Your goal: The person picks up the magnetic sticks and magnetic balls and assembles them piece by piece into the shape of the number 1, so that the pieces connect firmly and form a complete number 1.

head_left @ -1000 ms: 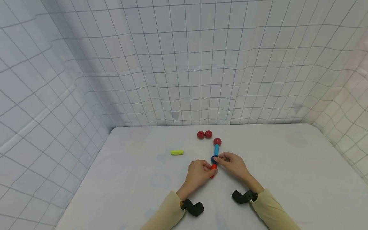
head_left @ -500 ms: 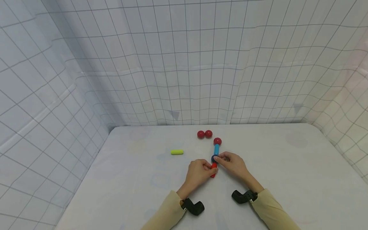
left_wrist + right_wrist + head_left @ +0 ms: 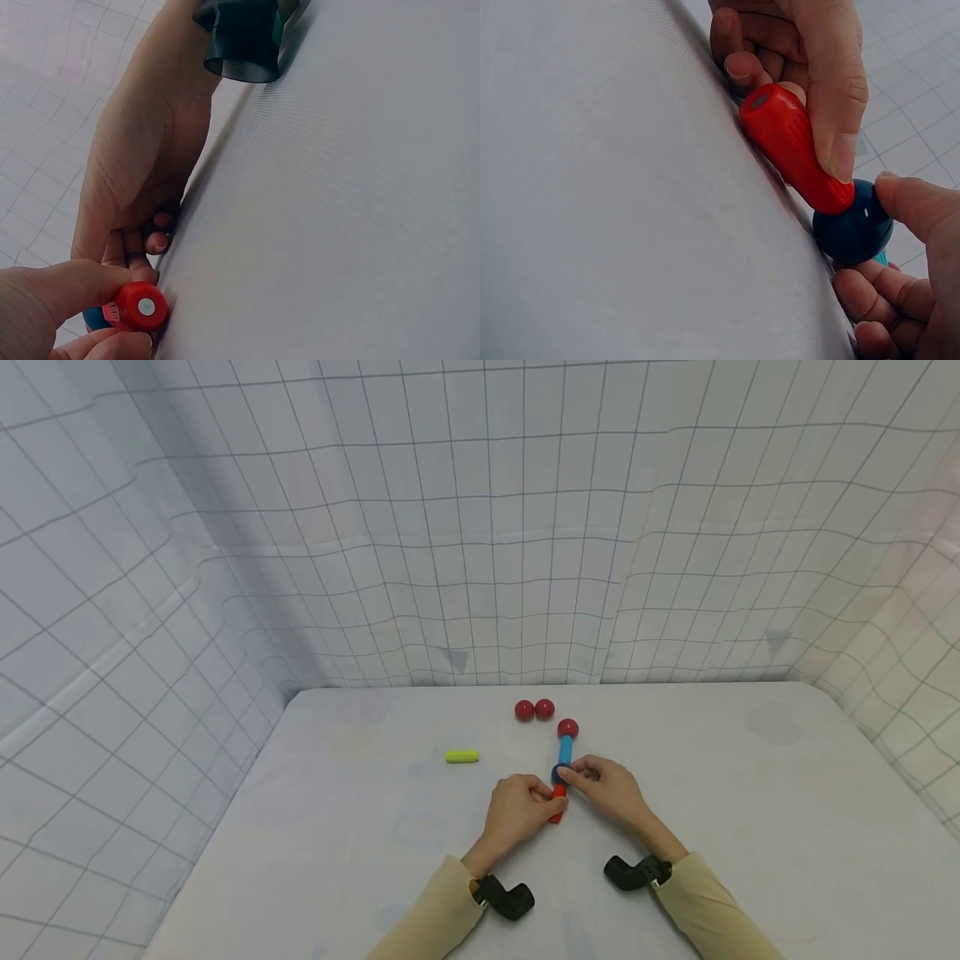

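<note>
My left hand [image 3: 516, 814] pinches a red magnetic rod [image 3: 791, 146] between thumb and fingers; a metal disc shows in its near end. The rod's far end meets a dark blue ball [image 3: 855, 229]. That ball is gripped between the thumb and fingers of my right hand [image 3: 611, 791]. Beyond it a light blue rod [image 3: 566, 750] runs away from me to a dark red ball [image 3: 567, 728], so the pieces form nearly one line on the table. In the left wrist view, the red rod [image 3: 142, 307] hides most of the blue ball.
Two dark red balls [image 3: 534, 710] sit side by side near the table's back edge. A yellow-green rod [image 3: 462, 757] lies to the left of my hands. White table [image 3: 337, 827] surrounds them, and a grid-patterned curtain [image 3: 480, 527] hangs behind and at both sides.
The near end of the red rod has swung very slightly to the right, closer in line with the blue ball. Both hands keep their hold and have barely moved.
</note>
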Demonstrator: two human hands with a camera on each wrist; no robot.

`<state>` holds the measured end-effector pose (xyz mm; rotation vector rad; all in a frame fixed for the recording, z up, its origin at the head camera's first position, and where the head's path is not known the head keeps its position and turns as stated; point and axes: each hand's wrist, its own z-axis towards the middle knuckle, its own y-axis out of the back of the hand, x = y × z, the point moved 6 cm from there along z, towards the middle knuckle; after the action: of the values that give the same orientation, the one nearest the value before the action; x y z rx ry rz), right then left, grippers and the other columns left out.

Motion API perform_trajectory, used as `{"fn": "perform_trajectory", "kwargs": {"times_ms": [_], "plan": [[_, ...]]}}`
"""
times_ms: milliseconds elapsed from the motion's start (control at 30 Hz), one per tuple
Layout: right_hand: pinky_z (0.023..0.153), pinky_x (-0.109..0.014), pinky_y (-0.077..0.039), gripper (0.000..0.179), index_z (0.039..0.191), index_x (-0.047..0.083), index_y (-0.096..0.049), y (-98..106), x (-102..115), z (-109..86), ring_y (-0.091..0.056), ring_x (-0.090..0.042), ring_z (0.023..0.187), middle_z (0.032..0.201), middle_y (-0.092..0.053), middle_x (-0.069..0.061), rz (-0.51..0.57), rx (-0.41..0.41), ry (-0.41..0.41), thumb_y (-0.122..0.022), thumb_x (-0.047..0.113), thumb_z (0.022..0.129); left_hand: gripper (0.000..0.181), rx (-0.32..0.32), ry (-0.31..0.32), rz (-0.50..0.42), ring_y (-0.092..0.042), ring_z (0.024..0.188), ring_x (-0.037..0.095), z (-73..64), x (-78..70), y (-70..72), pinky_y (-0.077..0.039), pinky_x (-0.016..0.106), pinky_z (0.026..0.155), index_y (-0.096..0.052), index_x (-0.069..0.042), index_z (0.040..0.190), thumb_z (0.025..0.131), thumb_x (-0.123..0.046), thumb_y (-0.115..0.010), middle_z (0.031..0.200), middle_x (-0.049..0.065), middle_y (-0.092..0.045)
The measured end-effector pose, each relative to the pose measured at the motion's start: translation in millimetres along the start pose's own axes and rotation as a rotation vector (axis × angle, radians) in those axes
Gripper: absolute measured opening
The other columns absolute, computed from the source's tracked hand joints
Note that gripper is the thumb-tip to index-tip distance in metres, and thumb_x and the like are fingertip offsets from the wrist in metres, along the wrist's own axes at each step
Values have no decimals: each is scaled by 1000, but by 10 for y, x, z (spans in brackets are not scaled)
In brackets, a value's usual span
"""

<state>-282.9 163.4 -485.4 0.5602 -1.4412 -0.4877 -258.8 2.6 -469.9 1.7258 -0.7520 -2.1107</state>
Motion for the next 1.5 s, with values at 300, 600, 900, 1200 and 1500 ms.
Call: {"fn": "perform_trajectory", "kwargs": {"times_ms": [300, 600, 900, 1200, 1500], "plan": [[60, -31, -39, 34, 92, 12, -69, 3, 2, -2, -50, -16, 69, 71, -57, 3, 0, -2, 0, -68, 46, 85, 20, -21, -20, 12, -49, 48, 0, -3, -7, -11, -37, 21, 44, -69, -11, 71, 75, -27, -80, 53, -13, -55], [60, -31, -39, 34, 90, 13, -68, 5, 6, 2, -50, -15, 68, 70, -57, 5, -5, -13, 12, -67, 47, 85, 21, 8, 9, -1, -49, 48, 1, 14, 7, -17, -37, 21, 44, -71, -11, 73, 76, -29, -79, 52, -14, -55], [61, -31, -39, 34, 88, 13, -68, 18, 5, 10, -51, -15, 68, 70, -58, 5, -8, -44, 6, -68, 47, 84, 21, 9, 13, 3, -50, 48, 1, 30, 8, -26, -37, 21, 44, -71, -12, 73, 77, -31, -78, 53, -14, -56], [62, -31, -40, 36, 89, 13, -68, 33, -11, 9, -52, -15, 69, 71, -59, 4, 0, -68, 12, -68, 48, 84, 22, 3, 28, 28, -49, 49, 0, 33, -2, -38, -37, 21, 45, -71, -14, 74, 78, -35, -77, 55, -16, -56], [60, -31, -39, 35, 89, 13, -68, 40, -18, 17, -51, -15, 68, 70, -58, 4, -10, -87, 14, -67, 48, 84, 22, -17, 37, 47, -49, 50, -1, 50, -5, -43, -37, 22, 45, -71, -16, 75, 77, -37, -77, 55, -17, -56]]}}
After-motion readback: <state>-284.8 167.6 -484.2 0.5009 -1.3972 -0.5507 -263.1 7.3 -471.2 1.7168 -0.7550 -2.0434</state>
